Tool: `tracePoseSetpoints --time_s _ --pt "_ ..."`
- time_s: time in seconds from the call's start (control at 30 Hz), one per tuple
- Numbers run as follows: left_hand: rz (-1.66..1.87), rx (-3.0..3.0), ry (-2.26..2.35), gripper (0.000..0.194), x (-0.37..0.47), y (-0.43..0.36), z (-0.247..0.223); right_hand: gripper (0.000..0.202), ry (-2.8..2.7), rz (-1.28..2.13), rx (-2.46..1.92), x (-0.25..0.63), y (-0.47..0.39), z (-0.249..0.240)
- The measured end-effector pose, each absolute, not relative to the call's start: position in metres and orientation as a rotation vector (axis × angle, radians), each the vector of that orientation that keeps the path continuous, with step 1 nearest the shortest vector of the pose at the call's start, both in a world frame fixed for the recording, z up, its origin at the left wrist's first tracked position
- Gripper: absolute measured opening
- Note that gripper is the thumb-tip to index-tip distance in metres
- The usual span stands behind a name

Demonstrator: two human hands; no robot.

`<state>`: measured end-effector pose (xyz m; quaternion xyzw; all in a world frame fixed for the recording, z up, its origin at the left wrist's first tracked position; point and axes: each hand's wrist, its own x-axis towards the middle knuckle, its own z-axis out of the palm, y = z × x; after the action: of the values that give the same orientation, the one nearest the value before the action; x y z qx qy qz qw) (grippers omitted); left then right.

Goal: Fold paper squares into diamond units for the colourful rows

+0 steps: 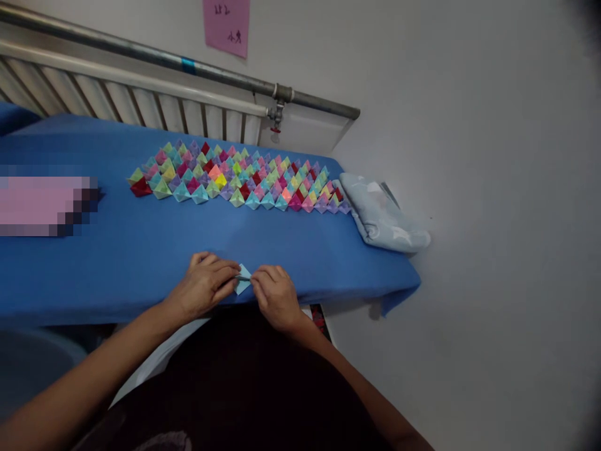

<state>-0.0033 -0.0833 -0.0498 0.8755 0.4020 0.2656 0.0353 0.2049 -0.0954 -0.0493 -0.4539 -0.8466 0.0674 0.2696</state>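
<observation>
A small light-blue folded paper [243, 280] lies between my two hands near the front edge of the blue-covered table [197, 232]. My left hand [205, 283] pinches its left side, fingers closed together. At its right corner, the fingertips of my right hand [276, 294] are closed on it. Beyond my hands stand several rows of small folded paper pieces [235, 178] in red, pink, yellow, green, blue and purple, packed close together.
A folded light-blue patterned cloth [385, 216] rests at the table's right end. A pink item [37, 203], partly pixelated, is on the left. Behind the table are a white radiator [141, 106] and a metal pipe [225, 75]; pink paper [228, 28] hangs on the wall.
</observation>
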Motion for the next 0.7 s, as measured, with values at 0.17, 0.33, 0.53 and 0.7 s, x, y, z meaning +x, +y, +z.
tracePoseSetpoints --time_s 0.17,0.33,0.53,0.7 --pt "0.838 2.633 1.36 0.025 0.002 -0.082 -0.049 0.019 -2.257 0.166 -1.3 0.199 -0.092 -0.048" --pt "0.79 2.593 1.485 0.029 0.009 -0.081 -0.046 0.019 -2.237 0.183 -1.392 0.194 -0.09 -0.043" --pt "0.641 2.424 1.697 0.026 0.019 -0.08 -0.041 0.017 -2.206 0.252 -1.505 0.191 -0.089 -0.035" --pt "0.605 2.288 1.843 0.027 0.018 -0.083 -0.038 0.017 -2.169 0.286 -1.497 0.191 -0.088 -0.035"
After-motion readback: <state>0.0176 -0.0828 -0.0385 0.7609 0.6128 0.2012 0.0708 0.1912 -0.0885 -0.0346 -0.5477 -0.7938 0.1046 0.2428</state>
